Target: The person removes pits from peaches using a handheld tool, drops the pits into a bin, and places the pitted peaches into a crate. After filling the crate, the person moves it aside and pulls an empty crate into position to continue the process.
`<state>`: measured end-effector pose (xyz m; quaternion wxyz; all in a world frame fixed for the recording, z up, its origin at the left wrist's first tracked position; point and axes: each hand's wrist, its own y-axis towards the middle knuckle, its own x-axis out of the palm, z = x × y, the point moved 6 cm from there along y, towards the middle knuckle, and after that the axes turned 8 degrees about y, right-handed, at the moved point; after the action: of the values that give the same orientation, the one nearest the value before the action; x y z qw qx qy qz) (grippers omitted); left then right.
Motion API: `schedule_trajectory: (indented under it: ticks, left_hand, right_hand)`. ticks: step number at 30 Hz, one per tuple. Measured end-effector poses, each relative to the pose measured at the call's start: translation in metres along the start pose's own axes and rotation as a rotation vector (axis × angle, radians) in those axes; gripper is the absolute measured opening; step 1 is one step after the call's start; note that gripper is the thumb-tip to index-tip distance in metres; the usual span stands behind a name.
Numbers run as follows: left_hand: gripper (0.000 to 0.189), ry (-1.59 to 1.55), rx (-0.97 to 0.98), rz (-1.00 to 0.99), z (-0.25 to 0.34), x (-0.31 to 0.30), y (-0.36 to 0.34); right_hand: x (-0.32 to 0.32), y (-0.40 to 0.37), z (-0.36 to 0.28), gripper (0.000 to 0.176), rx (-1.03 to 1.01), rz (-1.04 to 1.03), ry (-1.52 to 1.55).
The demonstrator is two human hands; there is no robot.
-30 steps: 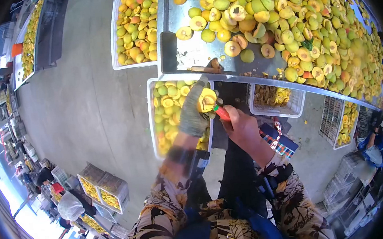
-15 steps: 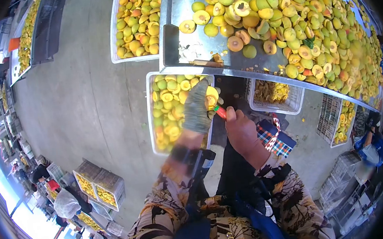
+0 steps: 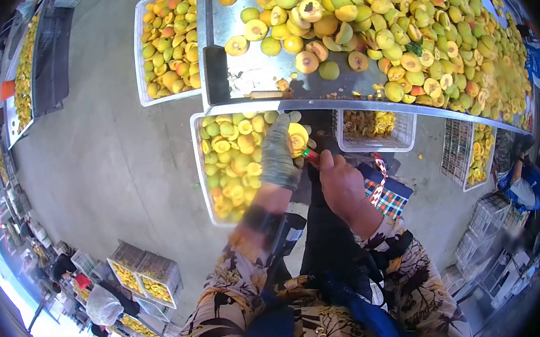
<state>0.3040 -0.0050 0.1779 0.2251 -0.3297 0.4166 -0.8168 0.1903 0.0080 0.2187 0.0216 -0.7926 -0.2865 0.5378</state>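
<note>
My left hand [image 3: 276, 155], in a grey glove, grips a halved yellow fruit [image 3: 297, 138] with its cut face and pit showing. In my bare right hand [image 3: 343, 184] is the red handle of a small tool [image 3: 311, 156], its green-collared end against the fruit; the blade cannot be made out. Under and left of my gloved hand stands a white crate [image 3: 200, 168] of halved fruit. Just beyond my hands is the edge of a metal table [image 3: 316, 104] heaped with green and yellow fruit, many of them halved.
Another fruit crate [image 3: 139, 58] stands left of the table. Below its edge is a crate with scraps [image 3: 411, 135], near a plaid bag [image 3: 388, 200]. At far right a person in blue [image 3: 523, 188] is near more crates [image 3: 458, 152]. Stacked crates [image 3: 144, 272] and people are at lower left.
The table and crates have shifted left in view as the camera turned. Both hands stay at the fruit, with the tool still against it.
</note>
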Motion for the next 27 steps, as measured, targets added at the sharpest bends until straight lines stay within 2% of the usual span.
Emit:
schedule_trajectory:
  ticks: [4, 10, 13, 15, 17, 19, 22, 25, 27]
  left_hand:
    - [0.024, 0.086, 0.023, 0.078, 0.0, 0.011, -0.004]
    - [0.02, 0.151, -0.067, -0.019, -0.024, 0.014, 0.01]
    - [0.02, 0.134, -0.125, -0.084, -0.03, 0.019, 0.013]
    - [0.02, 0.135, -0.159, -0.095, -0.039, 0.018, 0.02]
    - [0.022, 0.18, -0.2, -0.106, -0.046, 0.019, 0.025]
    - [0.026, 0.265, -0.246, -0.115, -0.052, 0.021, 0.027]
    - [0.024, 0.177, -0.199, -0.056, -0.066, 0.026, 0.038]
    - [0.03, 0.288, -0.293, -0.039, -0.081, 0.034, 0.043]
    - [0.037, 0.188, -0.267, 0.032, -0.1, 0.039, 0.044]
  right_hand:
    - [-0.001, -0.002, 0.005, 0.016, 0.064, -0.031, 0.009]
    - [-0.002, -0.009, 0.02, 0.02, 0.014, -0.111, 0.289]
    - [0.002, -0.011, 0.029, 0.019, 0.067, -0.148, 0.46]
    - [0.005, -0.011, 0.034, 0.018, 0.087, -0.132, 0.735]
    - [0.011, -0.012, 0.039, 0.018, 0.079, -0.097, 0.841]
    - [0.016, -0.013, 0.042, 0.018, 0.044, -0.052, 0.779]
    - [0.042, -0.024, 0.048, 0.017, 0.448, -0.493, 1.506]
    - [0.049, -0.039, 0.044, 0.017, 0.807, -0.834, 2.403]
    - [0.046, -0.032, 0.046, 0.017, 0.483, -0.774, 3.236]
